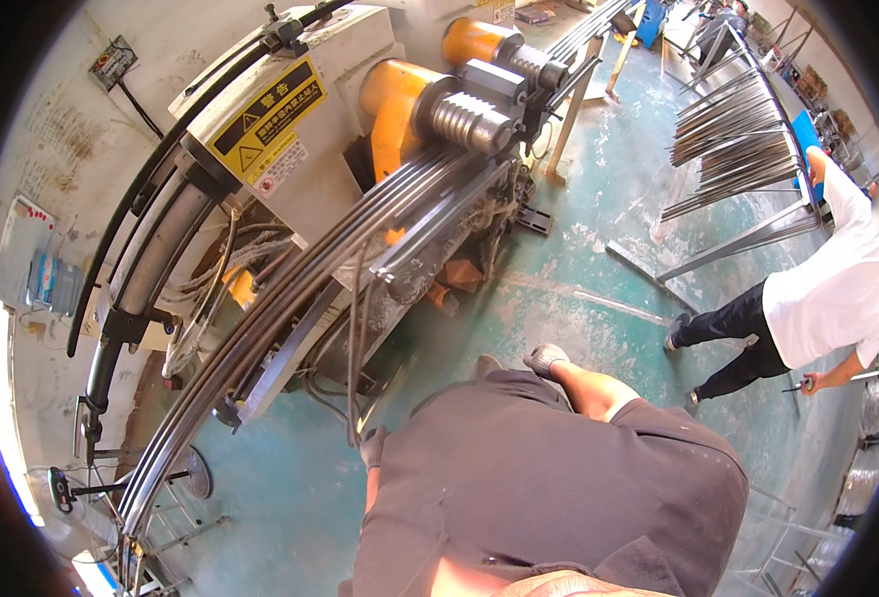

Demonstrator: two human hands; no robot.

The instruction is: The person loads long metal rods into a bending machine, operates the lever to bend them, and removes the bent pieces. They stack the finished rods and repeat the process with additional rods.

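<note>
My left hand (373, 446), in a grey knitted glove, is beside my torso, close to the lower end of a narrow hanging loop (355, 358); whether it grips the loop cannot be told. My right hand (546, 361), also gloved, is in front of my body with its fingers curled; nothing is seen in it, but its palm is hidden. Before me stands a pale bending machine (357, 45) with orange arms (395, 97) and ribbed steel rollers (469, 123). A bundle of long metal rods or tubes (260, 313) runs along it, looking curved through the lens.
At the right a person in a white top (820, 298) stands by a metal rack (768, 216) holding many thin rods (731, 127). Another person is far off at the top right. A round-based stand (199, 474) is at the lower left. Cables hang under the machine.
</note>
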